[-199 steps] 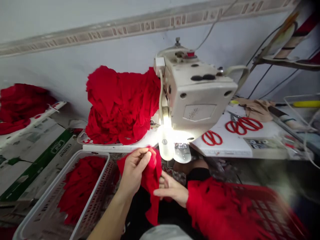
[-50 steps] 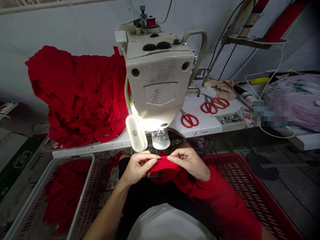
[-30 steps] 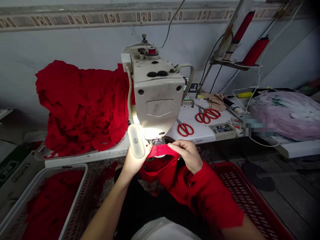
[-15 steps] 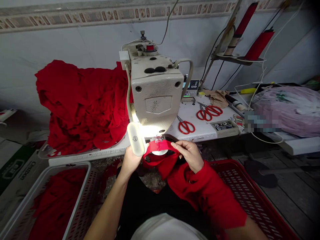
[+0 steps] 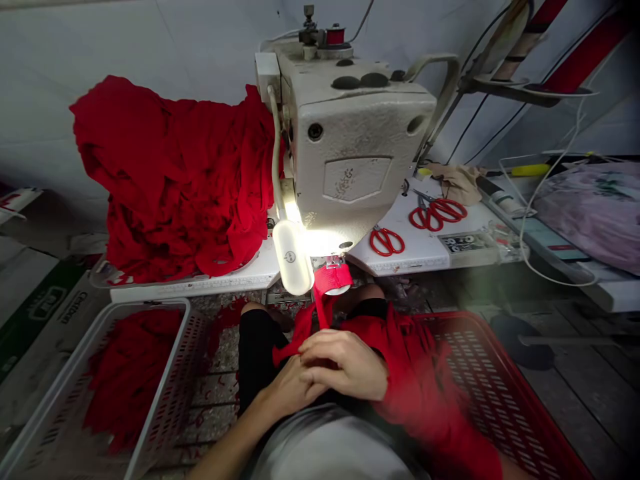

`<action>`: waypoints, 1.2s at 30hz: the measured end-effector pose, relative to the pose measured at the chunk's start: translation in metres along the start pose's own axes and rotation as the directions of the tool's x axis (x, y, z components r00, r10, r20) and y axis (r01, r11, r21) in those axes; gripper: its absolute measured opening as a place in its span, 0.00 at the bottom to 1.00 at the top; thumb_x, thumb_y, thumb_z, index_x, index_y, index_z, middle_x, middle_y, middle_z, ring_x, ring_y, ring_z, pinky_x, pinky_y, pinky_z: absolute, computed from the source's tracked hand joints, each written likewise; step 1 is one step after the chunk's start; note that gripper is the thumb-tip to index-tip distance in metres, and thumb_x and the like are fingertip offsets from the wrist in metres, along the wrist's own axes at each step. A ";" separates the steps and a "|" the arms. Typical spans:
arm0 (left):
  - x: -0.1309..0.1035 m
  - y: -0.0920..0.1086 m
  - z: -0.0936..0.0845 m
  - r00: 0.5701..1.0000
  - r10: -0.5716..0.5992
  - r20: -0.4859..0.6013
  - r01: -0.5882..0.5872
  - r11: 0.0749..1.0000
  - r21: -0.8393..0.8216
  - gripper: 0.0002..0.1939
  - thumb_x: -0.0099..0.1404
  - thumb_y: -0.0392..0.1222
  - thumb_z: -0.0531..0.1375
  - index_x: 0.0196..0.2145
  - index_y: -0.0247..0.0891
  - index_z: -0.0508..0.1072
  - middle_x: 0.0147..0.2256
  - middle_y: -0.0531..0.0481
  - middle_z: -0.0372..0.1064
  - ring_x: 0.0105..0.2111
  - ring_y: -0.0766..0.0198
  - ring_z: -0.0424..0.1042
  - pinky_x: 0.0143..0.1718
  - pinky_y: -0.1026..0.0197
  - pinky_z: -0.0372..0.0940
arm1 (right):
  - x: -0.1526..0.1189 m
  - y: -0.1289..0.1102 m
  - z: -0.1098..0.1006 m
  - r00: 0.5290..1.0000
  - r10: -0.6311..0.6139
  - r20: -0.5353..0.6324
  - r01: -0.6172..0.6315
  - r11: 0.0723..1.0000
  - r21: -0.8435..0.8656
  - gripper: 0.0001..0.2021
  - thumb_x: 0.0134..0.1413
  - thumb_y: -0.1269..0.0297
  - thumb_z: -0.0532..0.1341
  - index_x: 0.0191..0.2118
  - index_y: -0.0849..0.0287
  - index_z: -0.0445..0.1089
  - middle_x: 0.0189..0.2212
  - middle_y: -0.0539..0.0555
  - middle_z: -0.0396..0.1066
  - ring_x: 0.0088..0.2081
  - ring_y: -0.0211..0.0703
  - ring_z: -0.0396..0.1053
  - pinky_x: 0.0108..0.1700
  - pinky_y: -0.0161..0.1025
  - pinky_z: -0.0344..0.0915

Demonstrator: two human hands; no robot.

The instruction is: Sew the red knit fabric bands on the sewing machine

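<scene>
A red fabric band (image 5: 334, 278) sits at the needle area of the sewing machine (image 5: 357, 147), under its bright lamp (image 5: 293, 259), and red cloth hangs from it toward my lap. My left hand (image 5: 290, 385) rests low in front of my body, partly covered by the other hand; its fingertips are hidden. My right hand (image 5: 345, 363) lies across it with the fingers bent, and whether anything is between them is hidden. Red cloth (image 5: 417, 373) is wrapped around my right forearm and spreads beside it.
A large red fabric pile (image 5: 175, 180) lies left of the machine. Red-handled scissors (image 5: 387, 241) and a small parts tray (image 5: 467, 247) are on the right. A white basket (image 5: 185, 333) stands lower left, a red basket (image 5: 505, 373) lower right. Thread cones (image 5: 585, 60) stand upper right.
Both hands have let go of the red band and moved down toward my body, one over the other. The band stays at the machine. The view has shifted closer to the machine.
</scene>
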State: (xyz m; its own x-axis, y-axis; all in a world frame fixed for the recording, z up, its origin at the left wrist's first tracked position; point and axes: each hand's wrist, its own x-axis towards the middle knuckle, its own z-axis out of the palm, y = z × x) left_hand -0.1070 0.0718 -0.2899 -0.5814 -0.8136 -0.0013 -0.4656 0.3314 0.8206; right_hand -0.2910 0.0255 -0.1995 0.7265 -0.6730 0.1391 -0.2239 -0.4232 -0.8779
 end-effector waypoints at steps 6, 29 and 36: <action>0.002 -0.017 -0.040 0.996 -0.013 -0.083 0.014 1.000 0.012 0.13 0.75 0.40 0.55 0.44 0.38 0.81 0.36 0.46 0.74 0.36 0.61 0.75 0.40 0.62 0.69 | -0.009 0.010 -0.007 0.964 0.267 0.001 -0.253 0.914 -0.317 0.08 0.63 0.62 0.67 0.35 0.59 0.80 0.32 0.55 0.79 0.37 0.47 0.76 0.40 0.39 0.67; 0.037 0.072 -0.102 0.971 -0.178 0.158 0.222 0.918 -0.328 0.19 0.70 0.50 0.62 0.27 0.33 0.75 0.22 0.53 0.66 0.22 0.70 0.60 0.24 0.68 0.55 | 0.004 0.018 -0.046 0.988 0.101 -0.115 -0.096 0.994 0.050 0.17 0.67 0.51 0.62 0.36 0.58 0.80 0.32 0.54 0.76 0.35 0.43 0.72 0.39 0.37 0.70; 0.051 0.058 -0.092 0.977 -0.201 -0.066 0.176 0.945 -0.274 0.15 0.70 0.47 0.62 0.32 0.33 0.78 0.28 0.50 0.72 0.27 0.67 0.65 0.28 0.66 0.59 | -0.012 0.018 -0.049 0.931 0.297 -0.213 -0.240 0.936 0.256 0.17 0.62 0.51 0.67 0.32 0.61 0.81 0.28 0.52 0.72 0.26 0.37 0.67 0.25 0.33 0.61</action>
State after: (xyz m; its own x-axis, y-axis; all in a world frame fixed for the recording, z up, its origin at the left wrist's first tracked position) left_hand -0.1017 0.0056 -0.1898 -0.4303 -0.8935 -0.1286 -0.3599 0.0392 0.9322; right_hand -0.3356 -0.0036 -0.1942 0.4717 -0.8811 -0.0337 -0.2182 -0.0796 -0.9727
